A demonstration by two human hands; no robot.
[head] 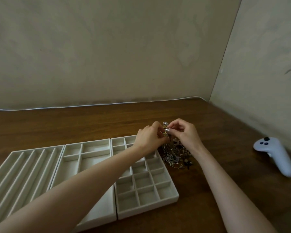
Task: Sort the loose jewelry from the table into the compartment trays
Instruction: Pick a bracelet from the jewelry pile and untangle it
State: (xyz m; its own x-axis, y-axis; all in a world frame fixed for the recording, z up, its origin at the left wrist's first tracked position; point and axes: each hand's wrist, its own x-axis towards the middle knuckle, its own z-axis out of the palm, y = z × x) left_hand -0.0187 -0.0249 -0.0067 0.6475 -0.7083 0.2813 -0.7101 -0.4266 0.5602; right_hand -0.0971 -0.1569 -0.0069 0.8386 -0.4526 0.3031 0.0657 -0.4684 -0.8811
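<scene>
Head view, the only one: both hands are meeting above the table (74,125). The left hand (149,140) is curling its fingers on a tangled piece (165,130), and the right hand (183,133) is pinching the same piece w/ thumb and forefinger. They are holding it just above the jewelry pile (175,156), which is lying directly under the right wrist.

The grid tray (148,209) is sitting under the left forearm, touching the pile's edge or nearly so. The wide tray (80,153) and the slotted tray (15,167) are lying further to the left of it. All compartments I can see are looking empty, so the sorting is only beginning, I think.

A white controller (274,155) is lying well apart, right of the right hand.

The jewelry is probably light, limp and easy to snag, w/ thin chains that can break. Better to pinch one item at a clasp or pendant and lift slowly, not to pull.
</scene>
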